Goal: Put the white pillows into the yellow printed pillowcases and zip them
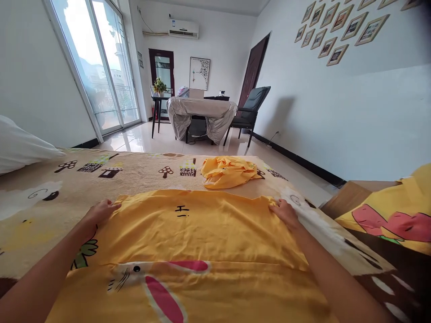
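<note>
A yellow cloth (208, 224), perhaps a pillowcase or cover, lies spread before me, printed with "Hi" and a white rabbit with pink ears. Its far left corner is pinched in my left hand (103, 211), fingers closed. My right hand (285, 212) grips the far right corner the same way. Between the hands the far edge runs nearly straight, with light wrinkles below it. A crease or fold line crosses the cloth above the rabbit. Just past the far edge rests a crumpled yellow cloth (229, 172), apart from both hands.
Beneath is a bed with a beige patterned blanket (141, 172). A white pillow (23, 146) sits at the left. At the right, yellow fabric with pink prints (387, 220) drapes over a cardboard box (350, 197). Beyond stand a covered table (202, 105) and a black chair (251, 110).
</note>
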The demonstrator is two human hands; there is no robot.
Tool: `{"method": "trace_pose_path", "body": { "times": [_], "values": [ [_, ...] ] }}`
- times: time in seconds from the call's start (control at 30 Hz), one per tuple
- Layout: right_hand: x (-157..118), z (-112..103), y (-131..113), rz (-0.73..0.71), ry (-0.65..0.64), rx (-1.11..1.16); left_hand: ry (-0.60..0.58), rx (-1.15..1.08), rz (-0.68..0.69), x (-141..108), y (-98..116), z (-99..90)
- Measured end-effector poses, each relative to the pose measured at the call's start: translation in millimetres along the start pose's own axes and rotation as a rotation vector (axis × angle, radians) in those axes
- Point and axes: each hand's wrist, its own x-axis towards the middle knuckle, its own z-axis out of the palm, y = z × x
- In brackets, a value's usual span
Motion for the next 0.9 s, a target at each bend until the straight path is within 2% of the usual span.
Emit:
{"method": "trace_pose_path", "body": {
  "times": [0.13,0.33,0.4,0.47,0.53,0.57,0.6,0.63,0.7,0.73,0.77,0.83,0.9],
  "values": [
    [29.1,4.2,-1.3,0.010,0.004,0.067,-0.047,0.011,-0.135,33.0,19.5,4.1],
    [48.5,0.5,6.2,-0.067,0.148,0.106,0.120,0.081,-0.131,39.2,33.0,1.5],
    [43.6,2.6,7.0,-0.089,0.190,0.015,0.198,0.112,-0.097,35.7,37.1,3.4],
    [30.6,5.5,-0.4,-0.137,0.316,-0.114,0.286,0.147,-0.024,30.6,45.1,8.4],
    [7.5,9.4,-20.7,-0.276,0.470,-0.175,0.348,0.167,0.093,22.4,61.4,17.5],
    [-8.2,12.5,-36.3,-0.380,0.497,-0.166,0.345,0.165,0.187,16.3,73.6,23.8],
    [-26.6,16.8,-55.2,-0.511,0.461,-0.135,0.309,0.155,0.300,8.6,88.6,31.4],
    [-47.2,22.7,-76.7,-0.658,0.361,-0.101,0.237,0.137,0.437,-0.8,106.1,39.9],
    [-90.9,39.4,-122.7,-0.866,0.115,0.001,0.022,0.096,0.664,-22.5,144.4,59.1],
    [-111.6,49.4,-144.5,-0.944,-0.014,0.040,-0.081,0.084,0.732,-33.2,162.7,68.8],
    [-129.5,59.8,-163.8,-1.007,-0.127,0.064,-0.152,0.083,0.754,-42.3,178.6,77.8],
    [-152.9,78.1,-190.7,-1.040,-0.289,0.085,-0.209,0.089,0.768,-52.5,198.7,91.7],
    [-156.0,88.4,-199.5,-1.017,-0.367,0.065,-0.211,0.097,0.734,-49.4,199.1,97.3]
  ]
}}
